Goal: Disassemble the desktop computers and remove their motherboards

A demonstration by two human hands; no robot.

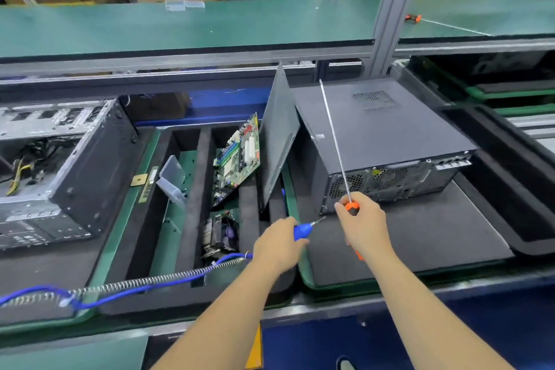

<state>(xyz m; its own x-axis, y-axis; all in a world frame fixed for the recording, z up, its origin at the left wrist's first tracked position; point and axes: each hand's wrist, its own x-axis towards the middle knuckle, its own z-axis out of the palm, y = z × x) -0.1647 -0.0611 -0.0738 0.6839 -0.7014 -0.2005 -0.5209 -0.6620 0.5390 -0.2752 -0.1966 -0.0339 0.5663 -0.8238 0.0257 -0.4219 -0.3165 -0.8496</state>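
The left hand (277, 245) has its fingers wrapped round a blue electric screwdriver (303, 230), the right hand (365, 224) grips a long orange-handled screwdriver (338, 150) before the closed computer (381, 141), and a motherboard (237, 159) leans in the tray (126, 219).

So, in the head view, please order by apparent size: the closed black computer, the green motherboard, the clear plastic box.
1. Closed black computer
2. Green motherboard
3. Clear plastic box

All lie at similar distance, so the ranking looks safe.
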